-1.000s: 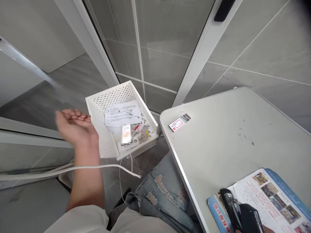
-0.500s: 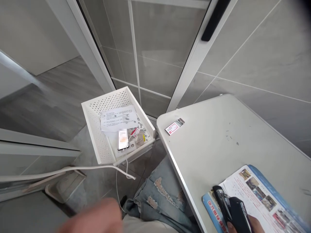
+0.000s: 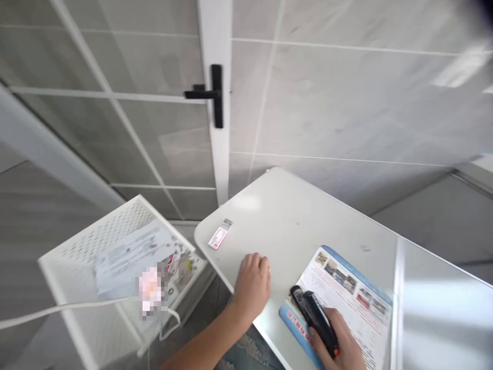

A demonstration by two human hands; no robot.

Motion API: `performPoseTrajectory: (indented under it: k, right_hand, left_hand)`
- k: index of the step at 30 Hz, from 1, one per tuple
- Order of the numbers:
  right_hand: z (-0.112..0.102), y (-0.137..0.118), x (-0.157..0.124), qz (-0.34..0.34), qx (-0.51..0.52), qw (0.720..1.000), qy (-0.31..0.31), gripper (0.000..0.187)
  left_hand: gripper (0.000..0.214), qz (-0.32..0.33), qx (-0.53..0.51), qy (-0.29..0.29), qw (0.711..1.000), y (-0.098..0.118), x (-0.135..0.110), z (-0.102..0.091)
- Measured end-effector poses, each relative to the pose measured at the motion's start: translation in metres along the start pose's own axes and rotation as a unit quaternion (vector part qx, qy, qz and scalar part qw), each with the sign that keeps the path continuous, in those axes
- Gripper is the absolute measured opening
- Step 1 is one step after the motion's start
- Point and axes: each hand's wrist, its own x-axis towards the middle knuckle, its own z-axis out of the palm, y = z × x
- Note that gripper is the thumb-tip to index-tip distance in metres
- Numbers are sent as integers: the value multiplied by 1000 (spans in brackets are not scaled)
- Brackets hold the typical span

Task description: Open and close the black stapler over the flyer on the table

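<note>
My right hand (image 3: 342, 341) is wrapped round a black stapler (image 3: 318, 318), which has its jaw end pointing to the upper left. Beneath the stapler a printed leaflet (image 3: 348, 280) with blue edges and small photos lies on the table. My left hand (image 3: 254, 282) is at the table's left edge, back upward, fingers curled; whatever may be inside them is hidden. Beyond it, near the table's rounded corner, a small box (image 3: 219, 235) with a red-and-white label lies flat.
Left of the light table (image 3: 292, 205) stands a white perforated basket (image 3: 73, 324) holding a printed sheet (image 3: 133, 257), a pixelated phone and small items. A white cable (image 3: 69, 307) crosses it. Behind is a glass door with a black handle (image 3: 217, 96).
The view has swung right and up, so basket and table sit further left. My left hand has come from the bottom edge to the table's edge. The stapler stays in my right hand.
</note>
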Motion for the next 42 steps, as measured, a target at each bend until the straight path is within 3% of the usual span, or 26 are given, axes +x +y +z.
performPoseTrajectory:
  k: [7,12,20,33,42]
  right_hand:
    - [-5,-15,6,13,44,999,-8,21]
    - [-11,-23,8,30,88,995,-35,15]
    - [-14,-23,8,22,95,995,-1,24]
    - [-18,-18,4,-40,108,993,-27,24]
    - [-25,-25,4,-40,141,989,-23,30]
  left_hand:
    - [19,83,97,-54,990,-12,15,6]
    - [20,97,151,-50,983,-7,18,11]
    - [18,104,232,-36,967,2,20,14]
    - [19,97,256,-15,962,15,13,10]
    - [21,109,253,11,961,5,18,14]
